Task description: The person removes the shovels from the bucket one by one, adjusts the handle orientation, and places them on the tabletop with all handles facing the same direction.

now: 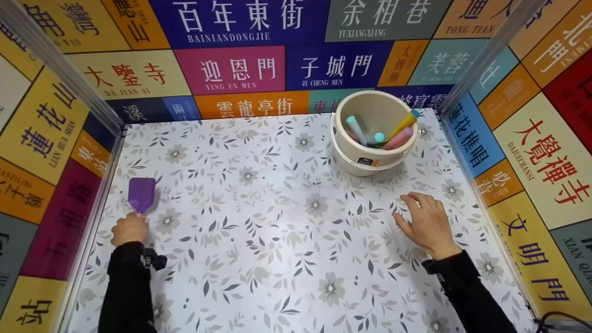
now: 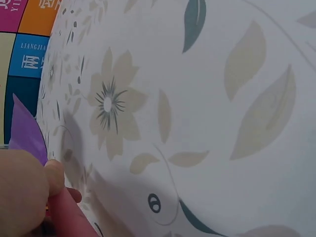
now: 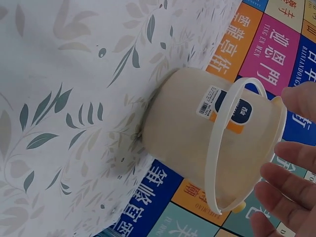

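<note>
— Nearest the camera: black sleeves (image 1: 125,286), then bare hands. Holding anything?

— With the left hand (image 1: 130,231), yes: gripping a purple spatula (image 1: 141,192) by its pink handle (image 2: 69,216), at the left side of the patterned surface (image 1: 259,222), with the blade toward the back. Hard to tell whether touching the surface.

— And with the right hand (image 1: 428,226)?

— Holding nothing, with fingers loosely bent; near the cream bucket (image 3: 177,128), but apart from it.

— How to expect the spatula to handle?

— Probably light, smooth and not fragile; perhaps a little flexible at the thin blade, stiffer along the handle. Best held by that handle, firmly enough to prevent twisting.

— And the bucket?

— At the back right, with coloured sticks (image 1: 402,124) inside, too hidden to name. Likely stiff-walled and fairly light; best taken by the rim or the pale bail (image 3: 211,168).
</note>
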